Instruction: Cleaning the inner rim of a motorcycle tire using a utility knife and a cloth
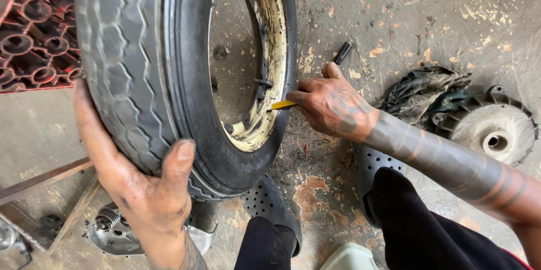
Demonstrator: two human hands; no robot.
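- The tyre (141, 67) stands upright on the floor (428, 16), on its worn cream rim (273, 50), between the person's two feet in black perforated shoes (270, 205).
- The right hand (332, 106) is closed around a screwdriver (338, 56) with a yellow shaft and black handle; its tip sits at the gap between the rim edge and the tyre bead.
- The left hand (146, 191) wraps over the tread from outside, fingers closed on the rubber, and holds the wheel steady.
- To do this well, I think the tip must stay flat against the metal, so it does not pinch what is inside the tyre, and the push must be slow.
- The left hand should press against the right one, otherwise the wheel can roll.
- A dark rag (422, 92) and a finned metal cover (493, 129) lie near on the floor.
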